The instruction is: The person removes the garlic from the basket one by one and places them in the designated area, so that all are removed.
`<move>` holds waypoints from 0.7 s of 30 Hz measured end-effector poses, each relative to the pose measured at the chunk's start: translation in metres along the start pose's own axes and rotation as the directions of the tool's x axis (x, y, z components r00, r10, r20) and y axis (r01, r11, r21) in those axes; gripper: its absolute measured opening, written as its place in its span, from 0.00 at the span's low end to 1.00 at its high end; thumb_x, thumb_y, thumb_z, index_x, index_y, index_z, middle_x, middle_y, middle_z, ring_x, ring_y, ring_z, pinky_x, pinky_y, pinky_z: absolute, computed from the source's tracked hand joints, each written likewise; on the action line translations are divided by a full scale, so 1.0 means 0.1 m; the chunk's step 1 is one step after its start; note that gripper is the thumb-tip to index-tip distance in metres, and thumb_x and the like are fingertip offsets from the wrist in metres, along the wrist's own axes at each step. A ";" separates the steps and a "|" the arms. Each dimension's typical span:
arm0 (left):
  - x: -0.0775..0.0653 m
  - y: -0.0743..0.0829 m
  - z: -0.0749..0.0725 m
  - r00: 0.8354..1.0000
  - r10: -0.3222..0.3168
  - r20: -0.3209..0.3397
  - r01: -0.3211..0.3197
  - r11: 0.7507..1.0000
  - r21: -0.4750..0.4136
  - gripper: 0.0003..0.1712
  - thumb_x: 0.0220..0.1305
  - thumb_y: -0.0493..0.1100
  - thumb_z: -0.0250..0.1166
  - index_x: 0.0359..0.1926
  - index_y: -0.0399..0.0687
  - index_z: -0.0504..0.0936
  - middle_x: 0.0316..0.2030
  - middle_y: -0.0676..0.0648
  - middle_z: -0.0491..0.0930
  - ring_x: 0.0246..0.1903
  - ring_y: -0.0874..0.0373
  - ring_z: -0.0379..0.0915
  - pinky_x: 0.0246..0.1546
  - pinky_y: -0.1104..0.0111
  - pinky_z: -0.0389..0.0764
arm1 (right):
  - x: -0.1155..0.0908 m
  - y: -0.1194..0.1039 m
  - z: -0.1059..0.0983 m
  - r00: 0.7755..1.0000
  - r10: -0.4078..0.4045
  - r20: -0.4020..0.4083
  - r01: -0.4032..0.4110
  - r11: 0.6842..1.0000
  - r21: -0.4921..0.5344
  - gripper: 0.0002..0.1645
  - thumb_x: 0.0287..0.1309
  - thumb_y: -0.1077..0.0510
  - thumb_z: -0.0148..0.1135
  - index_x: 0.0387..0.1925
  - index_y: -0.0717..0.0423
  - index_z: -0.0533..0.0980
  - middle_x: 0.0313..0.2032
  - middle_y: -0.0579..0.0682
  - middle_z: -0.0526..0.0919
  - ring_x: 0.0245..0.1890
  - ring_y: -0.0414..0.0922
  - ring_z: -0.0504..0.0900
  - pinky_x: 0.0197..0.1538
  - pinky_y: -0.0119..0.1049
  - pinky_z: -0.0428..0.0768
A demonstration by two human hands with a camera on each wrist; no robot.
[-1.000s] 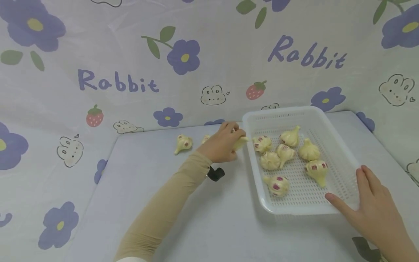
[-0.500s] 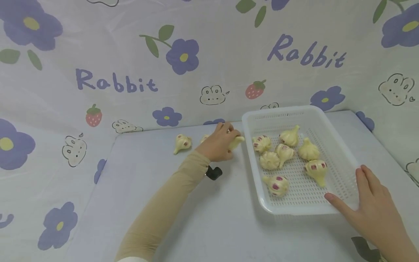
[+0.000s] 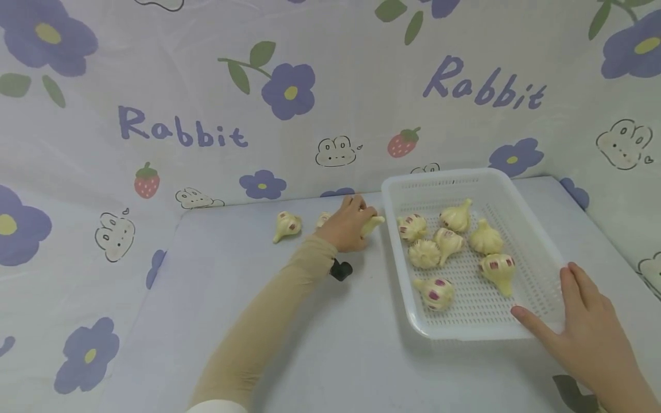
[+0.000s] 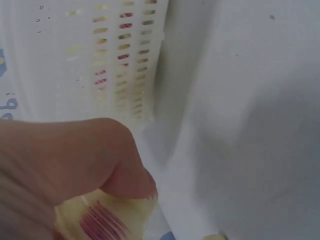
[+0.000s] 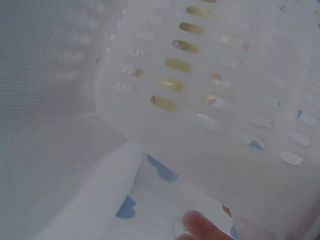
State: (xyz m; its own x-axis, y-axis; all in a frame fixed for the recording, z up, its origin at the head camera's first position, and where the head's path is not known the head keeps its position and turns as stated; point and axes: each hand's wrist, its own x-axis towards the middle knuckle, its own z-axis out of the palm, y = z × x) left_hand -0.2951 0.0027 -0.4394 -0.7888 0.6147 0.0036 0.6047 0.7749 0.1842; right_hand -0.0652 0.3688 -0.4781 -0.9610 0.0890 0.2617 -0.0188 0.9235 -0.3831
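Note:
My left hand (image 3: 348, 223) grips a garlic bulb (image 3: 373, 225) just left of the basket, the pale stem pointing right toward the rim. In the left wrist view, purple streaks mark this garlic (image 4: 107, 217) below the bent thumb. At the near right corner of the white perforated basket (image 3: 428, 330), my right hand (image 3: 594, 332) holds the rim, thumb over the near edge and fingers along the right side. Several garlic bulbs (image 3: 438, 294) lie inside. The right wrist view is mostly filled by the basket's slotted wall (image 5: 200, 145), with fingertips (image 5: 200, 225) below.
Left of my left hand, one loose garlic bulb (image 3: 287, 225) lies on the pale table (image 3: 222, 275). Another bulb (image 3: 323, 218) is partly hidden behind the hand. A printed cloth (image 3: 206, 74) with flowers and rabbits hangs behind the table.
My left hand has drifted slightly left with the garlic, its stem now farther from the basket rim. The right hand and basket stay in place.

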 end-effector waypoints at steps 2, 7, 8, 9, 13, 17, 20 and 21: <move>0.03 -0.02 0.04 1.000 -0.010 0.009 0.010 1.000 0.024 0.34 0.59 0.40 0.73 0.66 0.51 0.75 0.60 0.44 0.67 0.61 0.50 0.60 0.57 0.63 0.77 | 0.00 0.00 0.00 1.000 0.017 0.013 -0.017 1.000 -0.015 0.72 0.60 0.30 0.67 0.79 0.75 0.40 0.78 0.77 0.42 0.65 0.82 0.56 0.68 0.78 0.54; 0.10 -0.03 0.10 0.999 -0.021 0.026 0.020 0.998 0.054 0.34 0.58 0.42 0.73 0.67 0.47 0.75 0.61 0.43 0.67 0.62 0.48 0.60 0.59 0.63 0.77 | -0.01 0.01 0.00 1.000 0.013 0.005 -0.013 1.000 -0.015 0.72 0.60 0.31 0.68 0.79 0.75 0.41 0.77 0.78 0.44 0.66 0.82 0.56 0.69 0.78 0.53; 0.11 -0.03 0.11 0.999 -0.023 0.031 0.021 0.998 0.058 0.34 0.58 0.42 0.73 0.66 0.47 0.75 0.61 0.42 0.67 0.62 0.48 0.60 0.59 0.63 0.76 | -0.01 0.01 0.00 1.000 0.008 -0.002 -0.008 1.000 -0.012 0.72 0.60 0.31 0.68 0.78 0.75 0.42 0.77 0.78 0.45 0.65 0.82 0.57 0.68 0.78 0.54; 0.13 -0.02 0.12 0.999 -0.024 0.036 0.022 0.998 0.064 0.34 0.58 0.42 0.72 0.66 0.47 0.75 0.61 0.42 0.67 0.62 0.48 0.60 0.59 0.63 0.76 | -0.01 0.01 0.01 1.000 0.003 -0.006 -0.003 1.000 -0.010 0.72 0.60 0.32 0.68 0.78 0.75 0.42 0.77 0.78 0.45 0.65 0.82 0.57 0.68 0.78 0.54; 0.18 -0.01 0.16 0.999 -0.025 0.048 0.021 0.995 0.095 0.34 0.59 0.44 0.72 0.66 0.48 0.74 0.60 0.43 0.67 0.61 0.48 0.60 0.58 0.63 0.75 | -0.01 0.01 0.01 1.000 0.006 -0.002 -0.006 1.000 -0.011 0.71 0.60 0.31 0.68 0.79 0.75 0.41 0.78 0.77 0.44 0.67 0.82 0.56 0.69 0.78 0.53; 0.21 0.01 0.18 0.999 -0.028 0.047 0.022 0.993 0.114 0.33 0.60 0.45 0.72 0.65 0.49 0.73 0.59 0.43 0.67 0.59 0.49 0.60 0.57 0.63 0.75 | -0.01 0.01 0.01 1.000 0.010 0.006 -0.010 1.000 -0.013 0.71 0.61 0.31 0.67 0.79 0.75 0.41 0.78 0.77 0.42 0.67 0.82 0.55 0.69 0.78 0.53; 0.22 0.01 0.19 0.999 -0.026 0.034 0.021 0.991 0.133 0.33 0.59 0.45 0.73 0.65 0.48 0.74 0.58 0.43 0.68 0.58 0.49 0.61 0.57 0.64 0.75 | -0.01 0.02 0.02 1.000 0.003 0.002 -0.003 1.000 -0.009 0.71 0.61 0.31 0.67 0.79 0.75 0.41 0.78 0.77 0.42 0.66 0.82 0.56 0.68 0.78 0.53; 0.23 0.01 0.20 0.999 -0.026 0.032 0.021 0.990 0.140 0.33 0.59 0.45 0.73 0.64 0.48 0.74 0.58 0.43 0.68 0.58 0.49 0.61 0.57 0.64 0.75 | -0.02 0.03 0.02 1.000 0.000 -0.001 0.000 1.000 -0.008 0.71 0.61 0.32 0.68 0.79 0.75 0.41 0.78 0.77 0.43 0.66 0.82 0.56 0.68 0.78 0.53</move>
State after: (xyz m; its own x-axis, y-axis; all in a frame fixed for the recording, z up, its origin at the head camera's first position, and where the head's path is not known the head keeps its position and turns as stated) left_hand -0.3099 0.0204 -0.4588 -0.8003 0.5987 -0.0326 0.5972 0.8008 0.0450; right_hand -0.0644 0.3703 -0.4813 -0.9608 0.0895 0.2623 -0.0165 0.9263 -0.3764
